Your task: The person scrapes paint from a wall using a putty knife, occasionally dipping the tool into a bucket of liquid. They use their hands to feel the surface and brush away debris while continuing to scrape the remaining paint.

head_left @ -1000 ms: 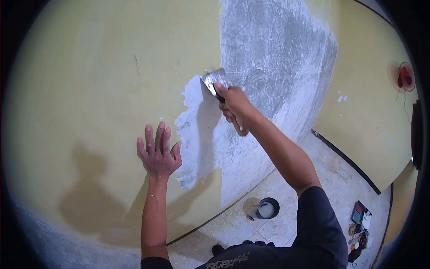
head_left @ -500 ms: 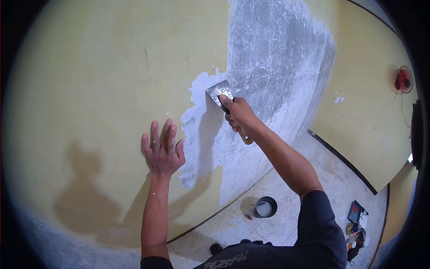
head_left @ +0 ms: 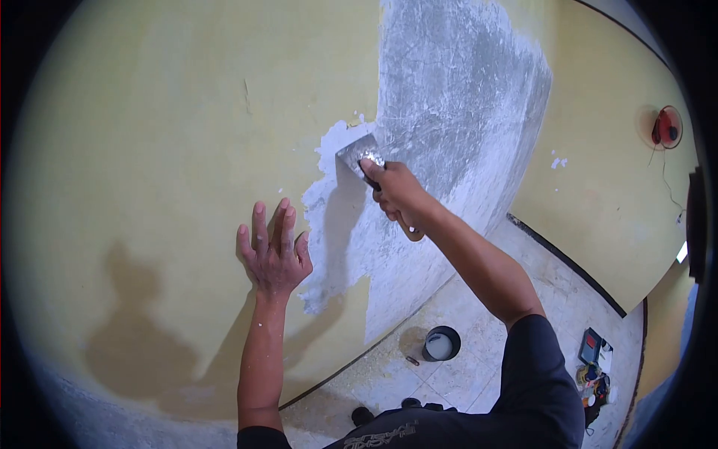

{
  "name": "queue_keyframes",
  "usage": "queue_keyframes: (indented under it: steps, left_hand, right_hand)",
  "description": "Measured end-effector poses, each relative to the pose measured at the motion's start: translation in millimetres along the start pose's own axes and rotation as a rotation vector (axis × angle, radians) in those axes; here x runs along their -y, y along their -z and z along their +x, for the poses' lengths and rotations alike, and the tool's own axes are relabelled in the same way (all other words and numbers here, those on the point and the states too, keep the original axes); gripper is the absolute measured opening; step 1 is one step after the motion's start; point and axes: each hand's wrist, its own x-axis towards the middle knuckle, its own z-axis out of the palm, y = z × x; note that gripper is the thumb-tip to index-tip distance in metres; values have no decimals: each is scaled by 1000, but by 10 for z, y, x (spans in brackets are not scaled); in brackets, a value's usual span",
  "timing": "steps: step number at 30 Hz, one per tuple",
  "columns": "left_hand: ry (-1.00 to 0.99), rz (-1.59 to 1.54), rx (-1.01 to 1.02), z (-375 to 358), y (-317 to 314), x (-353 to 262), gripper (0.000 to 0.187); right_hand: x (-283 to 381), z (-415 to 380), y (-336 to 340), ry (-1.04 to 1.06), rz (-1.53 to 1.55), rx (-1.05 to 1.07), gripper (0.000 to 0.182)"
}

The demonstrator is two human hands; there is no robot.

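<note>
My right hand (head_left: 400,193) is wrapped round the handle of a paint scraper (head_left: 360,153), thumb laid along its wide metal blade. The blade is at the wall within a scraped pale patch, close to the ragged edge of the yellow paint (head_left: 187,112). Flat on the yellow paint, left of the patch, my left hand (head_left: 275,254) rests with fingers spread and holds nothing. Above and right of the scraper, bare grey plaster (head_left: 449,82) shows where paint is gone. A hairline crack (head_left: 247,96) runs down the yellow paint at upper left.
On the tiled floor (head_left: 467,374) below stands a dark bucket (head_left: 442,343) with greyish liquid, a small object beside it. Paint flakes litter the wall's foot. Assorted items, including a dark tray (head_left: 590,346), lie at lower right. A red fan (head_left: 668,127) is at the right wall.
The scraper and my right hand have shifted slightly left along the wall. My left hand stays in place on the paint.
</note>
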Motion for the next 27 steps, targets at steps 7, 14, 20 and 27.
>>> queue_keyframes:
  steps: [7, 14, 20, 27]
  left_hand:
    - [-4, -22, 9, -9, 14, 7, 63]
    - [-4, -11, 31, -27, 36, -27, 63]
    - [43, -259, 64, -52, 176, 3, 64]
    - [-85, -181, 271, 569, 260, -313, 77]
  right_hand:
    - [130, 17, -40, 22, 149, 14, 43]
    - [373, 158, 9, 79, 280, 34, 45]
    - [-2069, -137, 321, 402, -749, -249, 61]
    - [-3446, -1550, 538, -244, -546, 26, 75]
